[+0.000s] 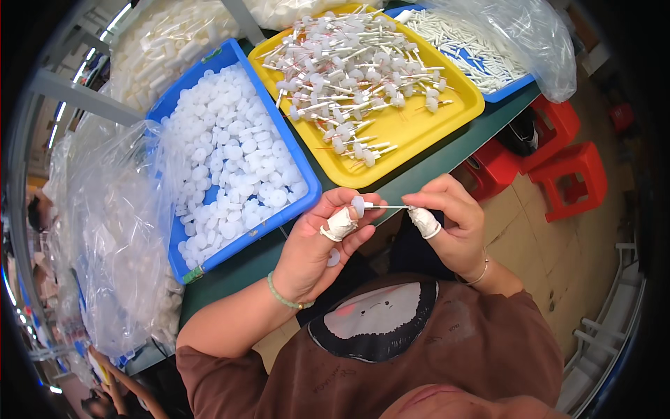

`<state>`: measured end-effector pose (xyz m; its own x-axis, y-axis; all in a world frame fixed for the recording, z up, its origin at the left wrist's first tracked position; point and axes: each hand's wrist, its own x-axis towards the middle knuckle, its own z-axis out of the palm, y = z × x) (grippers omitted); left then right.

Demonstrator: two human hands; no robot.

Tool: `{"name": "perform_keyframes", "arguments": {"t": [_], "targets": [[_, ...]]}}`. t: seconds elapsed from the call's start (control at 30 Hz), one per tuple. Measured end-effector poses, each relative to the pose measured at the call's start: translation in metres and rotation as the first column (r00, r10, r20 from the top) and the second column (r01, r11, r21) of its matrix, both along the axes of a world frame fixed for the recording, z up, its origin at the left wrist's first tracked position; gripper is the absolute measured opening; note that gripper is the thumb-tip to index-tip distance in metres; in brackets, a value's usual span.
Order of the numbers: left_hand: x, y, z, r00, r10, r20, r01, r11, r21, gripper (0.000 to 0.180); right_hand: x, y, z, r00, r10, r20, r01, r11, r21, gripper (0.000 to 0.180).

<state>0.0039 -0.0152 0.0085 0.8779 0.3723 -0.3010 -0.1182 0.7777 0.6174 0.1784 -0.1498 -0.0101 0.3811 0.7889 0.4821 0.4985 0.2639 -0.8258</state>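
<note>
My left hand [322, 241] pinches a small white plastic disc [358, 204] between its taped thumb and forefinger, and a second white disc [333, 258] lies against its palm. My right hand [450, 223], with a taped finger, holds a thin white pin [389, 207] whose tip meets the disc. Both hands hover just in front of the green table's edge [419, 178]. A blue tray [292, 146] full of white discs lies left of my hands. A yellow tray [412, 133] behind them holds several assembled disc-and-pin pieces.
A second blue tray [513, 87] with white pins sits at the back right under a clear plastic bag [516, 31]. Clear bags [115, 230] of white parts crowd the left side. Red plastic stools [565, 174] stand on the floor at right. Other people's hands show at lower left.
</note>
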Motion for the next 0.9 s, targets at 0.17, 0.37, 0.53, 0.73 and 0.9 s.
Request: {"name": "perform_keyframes", "arguments": {"t": [0.17, 0.37, 0.53, 0.73, 0.9], "targets": [[0.0, 0.0, -0.001, 1.0, -0.001, 0.006, 0.001, 1.0, 0.007, 0.019, -0.001, 0.001, 0.0, 1.0, 0.016, -0.023, -0.016, 1.0, 0.005, 0.021], [0.001, -0.002, -0.001, 1.0, -0.011, -0.026, 0.013, 0.997, 0.073, 0.019, -0.008, 0.004, 0.001, 0.987, 0.039, -0.156, -0.048, 0.998, -0.051, 0.02], [0.001, 0.0, 0.0, 0.998, -0.021, -0.053, 0.025, 0.997, 0.069, 0.023, -0.011, 0.014, 0.009, 0.998, 0.014, 0.055, -0.014, 1.0, -0.015, 0.021], [-0.002, 0.002, -0.004, 0.998, -0.041, -0.054, 0.043, 0.998, 0.035, 0.027, -0.016, 0.022, 0.006, 0.999, 0.007, 0.053, -0.01, 0.998, 0.066, 0.028], [-0.004, 0.002, 0.0, 0.993, -0.032, -0.109, 0.04, 0.997, 0.064, 0.033, -0.012, 0.025, 0.006, 0.961, 0.008, 0.276, -0.053, 0.986, 0.156, 0.035]]}}
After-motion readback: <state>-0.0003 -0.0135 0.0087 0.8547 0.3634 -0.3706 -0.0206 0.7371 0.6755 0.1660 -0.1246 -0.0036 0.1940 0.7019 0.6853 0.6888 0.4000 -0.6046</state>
